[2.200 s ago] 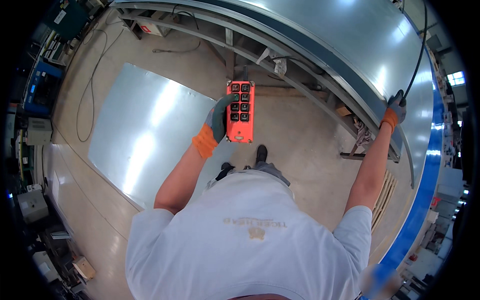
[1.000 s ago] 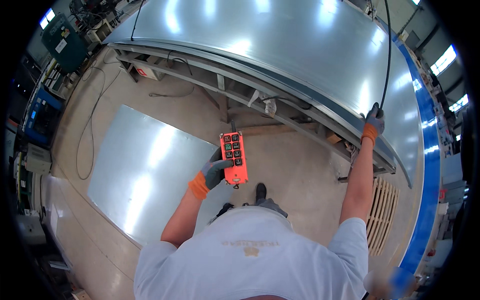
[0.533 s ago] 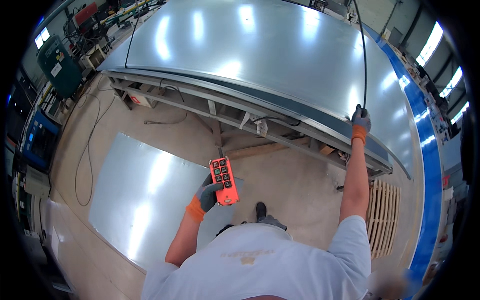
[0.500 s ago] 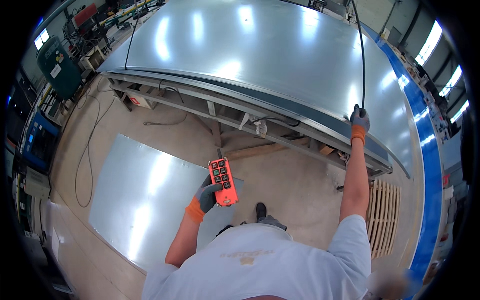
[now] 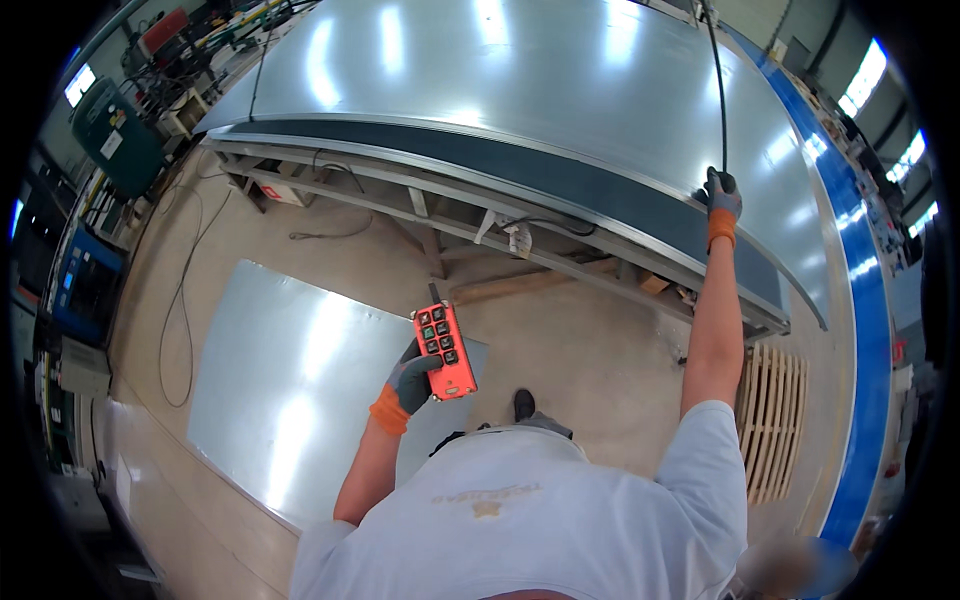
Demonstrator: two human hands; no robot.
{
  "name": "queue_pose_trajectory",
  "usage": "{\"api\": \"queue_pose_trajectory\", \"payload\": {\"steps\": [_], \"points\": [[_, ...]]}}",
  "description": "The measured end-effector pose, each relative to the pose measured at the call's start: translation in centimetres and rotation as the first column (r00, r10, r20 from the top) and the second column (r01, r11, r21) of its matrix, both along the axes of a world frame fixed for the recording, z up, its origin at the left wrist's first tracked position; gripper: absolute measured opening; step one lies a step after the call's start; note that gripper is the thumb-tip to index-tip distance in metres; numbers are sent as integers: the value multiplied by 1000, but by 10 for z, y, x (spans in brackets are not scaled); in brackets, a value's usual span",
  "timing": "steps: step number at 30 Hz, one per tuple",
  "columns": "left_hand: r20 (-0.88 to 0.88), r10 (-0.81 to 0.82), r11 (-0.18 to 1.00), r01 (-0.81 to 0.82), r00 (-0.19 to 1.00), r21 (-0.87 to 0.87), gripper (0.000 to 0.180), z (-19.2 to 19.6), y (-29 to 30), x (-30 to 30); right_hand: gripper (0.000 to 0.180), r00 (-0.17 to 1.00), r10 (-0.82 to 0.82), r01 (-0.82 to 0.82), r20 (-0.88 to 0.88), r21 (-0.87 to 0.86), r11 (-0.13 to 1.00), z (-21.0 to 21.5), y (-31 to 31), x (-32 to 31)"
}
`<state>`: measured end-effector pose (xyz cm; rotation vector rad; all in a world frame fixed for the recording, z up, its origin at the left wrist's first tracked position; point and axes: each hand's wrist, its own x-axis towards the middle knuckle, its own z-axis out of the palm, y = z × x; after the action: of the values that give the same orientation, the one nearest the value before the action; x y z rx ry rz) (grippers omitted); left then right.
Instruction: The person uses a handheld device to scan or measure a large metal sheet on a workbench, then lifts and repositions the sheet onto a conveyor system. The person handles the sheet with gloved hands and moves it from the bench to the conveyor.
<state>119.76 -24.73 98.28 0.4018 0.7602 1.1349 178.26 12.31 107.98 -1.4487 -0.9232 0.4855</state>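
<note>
My left hand (image 5: 410, 380), in a grey and orange glove, is closed round a red remote control (image 5: 455, 370) with black buttons and a short antenna. Stretched out ahead, my gloved right hand (image 5: 722, 195) is closed on the lower end of a black sling cable (image 5: 720, 100), at the near edge of a large shiny metal sheet (image 5: 480, 75). Another dark line (image 5: 262, 80) runs up from the sheet's left end. Between the sheet's edge and the metal-framed bench (image 5: 420, 203) shows a dark grey surface (image 5: 560, 180).
A second metal sheet (image 5: 290, 380) lies on the floor at left, near a loose cable (image 5: 180, 290). Slatted wood (image 5: 770, 425) is on the floor at right. A dark green tank-like object (image 5: 115, 140) and a blue machine (image 5: 88, 280) stand at far left.
The large sheet's near edge has shifted away from me, so the dark surface below shows as a wider band. My right hand has moved forward with the cable. The left still holds the remote.
</note>
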Motion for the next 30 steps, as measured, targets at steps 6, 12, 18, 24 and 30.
{"api": "queue_pose_trajectory", "payload": {"steps": [6,12,18,24,30], "points": [[60,1,1000,-2,998,17,51,13,0,11,26,994,39,-37,-99,25,999,-1,9,0],[83,64,998,-65,994,12,42,0,7,24,24,995,3,5,-100,84,996,1,35,17],[35,222,974,-223,974,34,43,-17,37,50,23,972,191,-156,-138,230,961,-2,83,57],[1,325,946,-325,946,14,33,-15,91,75,18,969,185,-156,-162,174,972,-28,132,88],[-118,308,951,-305,944,45,33,-8,133,71,15,958,203,-171,-202,163,972,-38,161,105]]}}
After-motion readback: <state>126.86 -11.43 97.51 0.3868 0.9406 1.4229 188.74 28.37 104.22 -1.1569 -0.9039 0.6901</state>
